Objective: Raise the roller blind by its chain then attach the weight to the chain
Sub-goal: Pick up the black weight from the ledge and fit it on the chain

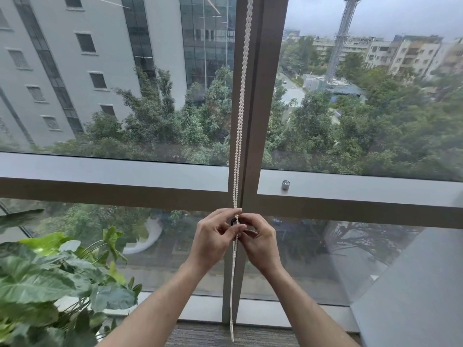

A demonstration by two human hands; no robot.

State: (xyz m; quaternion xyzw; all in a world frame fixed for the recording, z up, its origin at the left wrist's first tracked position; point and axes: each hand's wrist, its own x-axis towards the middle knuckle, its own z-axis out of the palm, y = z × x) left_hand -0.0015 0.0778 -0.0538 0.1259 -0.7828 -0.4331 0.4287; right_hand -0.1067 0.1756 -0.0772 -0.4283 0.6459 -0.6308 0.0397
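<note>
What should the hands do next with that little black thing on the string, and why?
Probably press the dark weight closed onto the bead chain. Both the left hand and the right hand pinch it right at the chain, and no blind covers the glass, so the raising looks done. Whether it has clipped on yet cannot be seen.

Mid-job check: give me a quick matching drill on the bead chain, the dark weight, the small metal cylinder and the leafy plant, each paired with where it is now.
Things:
1. bead chain
2. dark weight
3. small metal cylinder
4. leafy plant

Places:
A. lower left corner
B. on the window ledge, right of the mullion
C. pinched between left hand and right hand
D. hanging down along the mullion

Pairs: 1-D, 2-C, 3-B, 4-A
</note>
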